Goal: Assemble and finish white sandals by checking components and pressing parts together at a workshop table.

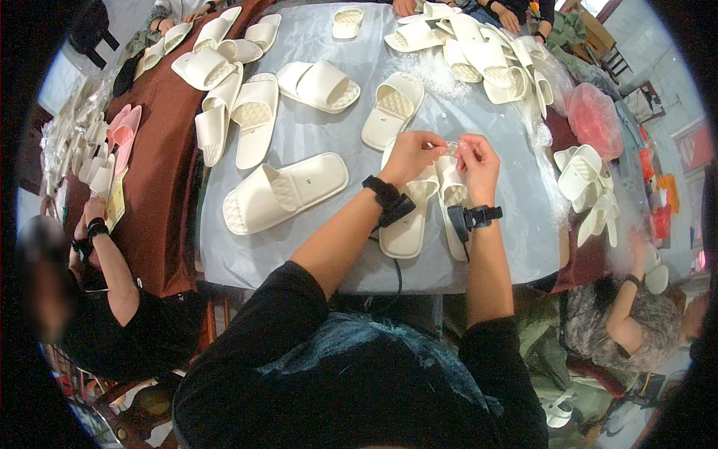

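Note:
My left hand (413, 156) and my right hand (479, 163) are close together over the toe ends of a pair of cream slippers. Both have thumb and fingers pinched. Something thin and pale shows between the fingertips, too small to name. Below my left wrist lies the left slipper (407, 228), its sole toward me. The right slipper (455, 196) stands close beside it, seen at a narrower angle and partly covered by my right hand and wrist. Each wrist wears a black strap with a small box.
Single cream slippers lie around: a large one (288, 191) at left, another (394, 108) just beyond my hands. A slipper heap (497, 56) sits at the far right. Brown cloth (161, 187) flanks the plastic-covered table (299, 258). Co-workers handle slippers at left, right and far side.

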The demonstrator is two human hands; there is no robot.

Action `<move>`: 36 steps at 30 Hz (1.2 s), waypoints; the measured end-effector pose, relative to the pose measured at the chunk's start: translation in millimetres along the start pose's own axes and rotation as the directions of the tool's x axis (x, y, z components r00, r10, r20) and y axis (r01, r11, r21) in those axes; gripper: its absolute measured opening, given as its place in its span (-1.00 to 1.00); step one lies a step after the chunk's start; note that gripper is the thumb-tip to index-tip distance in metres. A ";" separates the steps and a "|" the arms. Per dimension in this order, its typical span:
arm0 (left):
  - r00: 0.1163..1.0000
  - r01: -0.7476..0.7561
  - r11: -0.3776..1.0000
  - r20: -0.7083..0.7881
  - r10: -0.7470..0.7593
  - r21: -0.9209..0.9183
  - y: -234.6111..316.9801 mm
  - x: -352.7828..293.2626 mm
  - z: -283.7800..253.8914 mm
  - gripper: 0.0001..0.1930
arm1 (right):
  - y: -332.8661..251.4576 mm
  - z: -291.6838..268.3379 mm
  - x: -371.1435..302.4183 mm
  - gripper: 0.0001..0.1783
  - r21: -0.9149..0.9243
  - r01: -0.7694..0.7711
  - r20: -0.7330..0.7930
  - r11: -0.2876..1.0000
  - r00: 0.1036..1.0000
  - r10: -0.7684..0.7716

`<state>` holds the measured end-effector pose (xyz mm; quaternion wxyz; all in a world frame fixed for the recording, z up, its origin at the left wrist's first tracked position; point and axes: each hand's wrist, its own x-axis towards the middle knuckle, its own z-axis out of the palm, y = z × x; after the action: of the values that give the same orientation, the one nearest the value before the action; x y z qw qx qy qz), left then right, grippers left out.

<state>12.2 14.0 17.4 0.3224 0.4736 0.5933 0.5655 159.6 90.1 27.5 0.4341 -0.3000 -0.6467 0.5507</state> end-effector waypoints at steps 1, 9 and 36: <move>1.000 0.003 1.000 0.003 -0.003 0.002 1.8 -0.7 0.5 -0.80 | 1.8 -0.9 -0.9 -0.90 0.002 -0.003 -0.002 1.000 1.000 0.003; 1.000 0.009 0.999 -0.007 -0.009 -0.050 -9.4 2.7 0.5 -0.85 | 8.2 0.5 -3.0 -0.93 0.110 -0.071 -0.002 0.991 0.997 0.072; 0.996 -0.079 0.995 -0.024 0.080 0.053 -7.8 0.1 2.8 -0.87 | 14.0 -1.7 -4.4 -0.89 0.047 -0.102 0.059 0.994 0.993 0.099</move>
<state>13.1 15.9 9.4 0.2794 0.4977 0.5925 0.5684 161.8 90.0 12.9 0.3948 -0.3058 -0.6289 0.5960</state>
